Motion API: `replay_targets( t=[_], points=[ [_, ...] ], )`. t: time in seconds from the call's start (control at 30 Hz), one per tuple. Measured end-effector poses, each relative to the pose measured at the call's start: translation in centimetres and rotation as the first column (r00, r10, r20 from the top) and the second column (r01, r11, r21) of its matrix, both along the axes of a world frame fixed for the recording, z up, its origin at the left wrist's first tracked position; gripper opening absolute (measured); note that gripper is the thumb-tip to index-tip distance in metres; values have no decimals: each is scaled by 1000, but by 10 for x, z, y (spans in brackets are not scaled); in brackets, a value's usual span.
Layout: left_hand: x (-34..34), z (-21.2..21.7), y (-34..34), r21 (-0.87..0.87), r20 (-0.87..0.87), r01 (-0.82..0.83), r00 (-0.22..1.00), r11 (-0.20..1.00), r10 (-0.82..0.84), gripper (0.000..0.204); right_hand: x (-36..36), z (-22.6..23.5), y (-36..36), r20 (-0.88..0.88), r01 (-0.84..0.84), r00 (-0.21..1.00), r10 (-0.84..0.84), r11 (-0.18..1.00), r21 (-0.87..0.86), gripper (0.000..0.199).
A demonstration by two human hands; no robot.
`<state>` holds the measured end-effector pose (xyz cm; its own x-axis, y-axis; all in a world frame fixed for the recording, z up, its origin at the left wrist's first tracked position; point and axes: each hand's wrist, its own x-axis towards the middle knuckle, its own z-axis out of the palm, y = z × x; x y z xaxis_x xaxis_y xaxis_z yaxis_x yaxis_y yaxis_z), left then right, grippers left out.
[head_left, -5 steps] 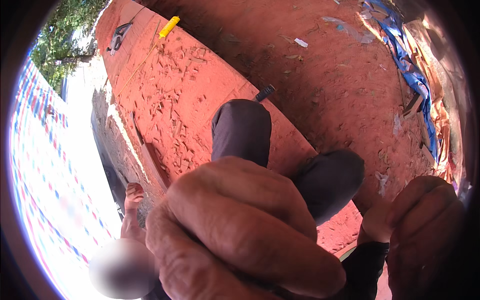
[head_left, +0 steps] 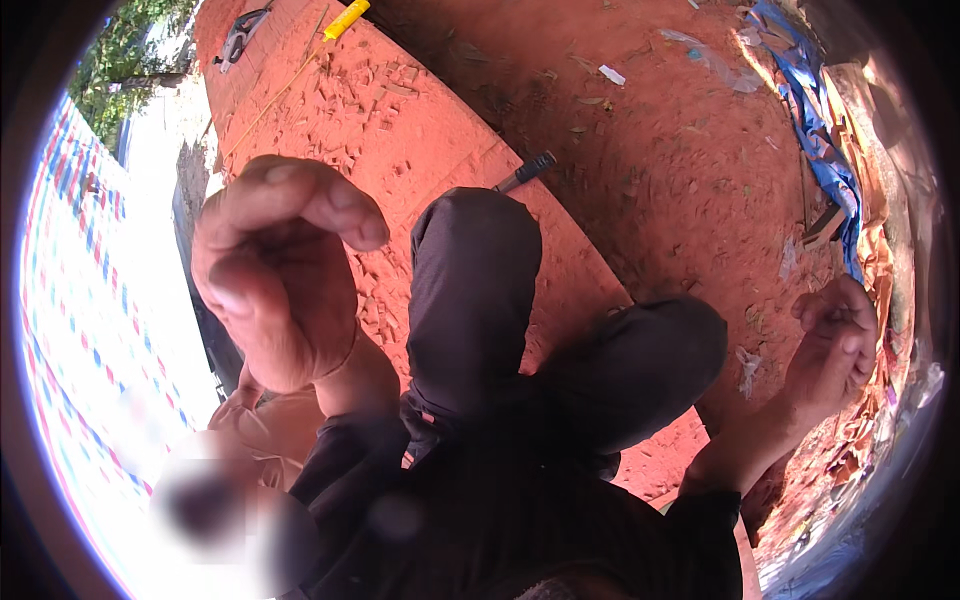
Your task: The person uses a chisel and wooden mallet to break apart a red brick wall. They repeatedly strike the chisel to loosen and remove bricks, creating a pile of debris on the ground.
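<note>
My left hand (head_left: 285,270) is raised to the left of my knee, fingers curled and thumb apart, with nothing between them. Out on the right, my right hand (head_left: 838,340) hangs over the ground beside the blue sheeting, fingers loosely bent, and no object shows in it. Between the hands are my bent knees in dark trousers (head_left: 475,280), over a reddish wooden board (head_left: 560,250). A tool with a black handle (head_left: 527,172) lies at the board's edge, just beyond my left knee.
Wood chips (head_left: 385,95) litter the board. Near its far end lie a yellow handle (head_left: 346,20) and a grey metal tool (head_left: 238,40). Another person (head_left: 260,430) is close at the lower left. Crumpled blue sheeting (head_left: 825,150) runs along the right; a striped sheet (head_left: 70,300) stands left.
My left hand has moved from in front of my body out to the left, its fingers loosening. My right hand has moved up and away. The other person's raised hand no longer shows.
</note>
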<state>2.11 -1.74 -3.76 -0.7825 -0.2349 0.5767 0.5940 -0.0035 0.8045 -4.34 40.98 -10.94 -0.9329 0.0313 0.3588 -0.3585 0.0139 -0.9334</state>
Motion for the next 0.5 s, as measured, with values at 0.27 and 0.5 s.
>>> replay_targets(
  t=[0.27, 0.5],
  points=[
    [-24, -180, -76, -431, 802, -46, 438, 901, 406, 28, 177, -218, 36, 693, -182, 683, -232, 865, 468, 25],
    [-60, -345, 22, -843, 501, 227, 664, 488, 556, 48, 208, -235, -4, 744, -114, 617, -256, 907, 406, 29]
  ],
)
